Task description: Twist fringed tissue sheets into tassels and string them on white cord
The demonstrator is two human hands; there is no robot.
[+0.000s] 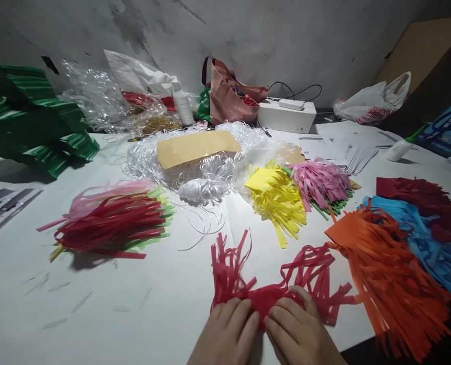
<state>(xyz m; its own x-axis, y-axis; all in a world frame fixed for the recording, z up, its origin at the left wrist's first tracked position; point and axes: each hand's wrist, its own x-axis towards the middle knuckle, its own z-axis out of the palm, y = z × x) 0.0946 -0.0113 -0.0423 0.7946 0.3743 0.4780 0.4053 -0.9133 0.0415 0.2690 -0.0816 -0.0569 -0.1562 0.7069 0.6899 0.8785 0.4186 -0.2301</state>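
At the table's near edge lies a sheet of red fringed tissue paper point(267, 298), its cut strips spreading out left and right beyond my fingers. My left hand point(227, 329) grips the near edge of its uncut middle band, fingers curled and pressed together. Close beside it, my right hand point(301, 327) pinches the same band, with the thumb hidden. A bundle of orange fringed paper point(388, 268) rests just right of my right hand. Farther left, dark red strips point(111, 223) lie over pink and light green ones.
Yellow point(276, 195), pink point(320, 182), blue point(419, 238) and maroon point(419, 203) fringe bundles occupy the right side. White string point(206, 185) lies tangled under a tan card point(198, 147). Behind stand a white box point(286, 116), a glue bottle point(400, 149) and green folded pieces point(31, 121).
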